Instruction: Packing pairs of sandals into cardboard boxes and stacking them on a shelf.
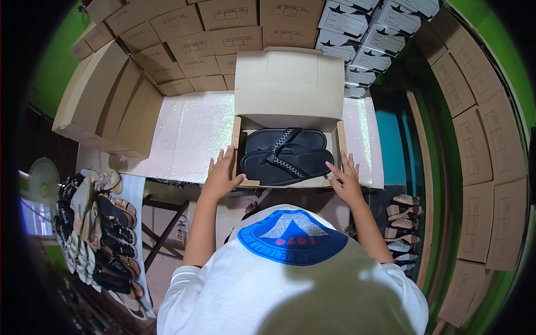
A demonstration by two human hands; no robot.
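Note:
An open brown shoebox (pixel 290 84) lies in front of me, its lid tilted up at the far side. Inside rests a pair of black flip-flops (pixel 286 166) with patterned straps, one lying partly over the other. My left hand (pixel 221 174) is at the box's left front corner, fingers spread along the outer side and thumb at the front edge. At the right front corner is my right hand (pixel 346 177), fingers apart. Its thumb and a finger reach over the edge near the toe end of the closer flip-flop; whether they touch it I cannot tell.
The box sits on a table with a glittery pale cover (pixel 192 134). Brown boxes (pixel 184 47) are stacked behind, beside white boxes with black stars (pixel 343 22). More boxes (pixel 477 139) line the right. Assorted sandals (pixel 114 229) fill a display at the left; shoes (pixel 403 223) stand lower right.

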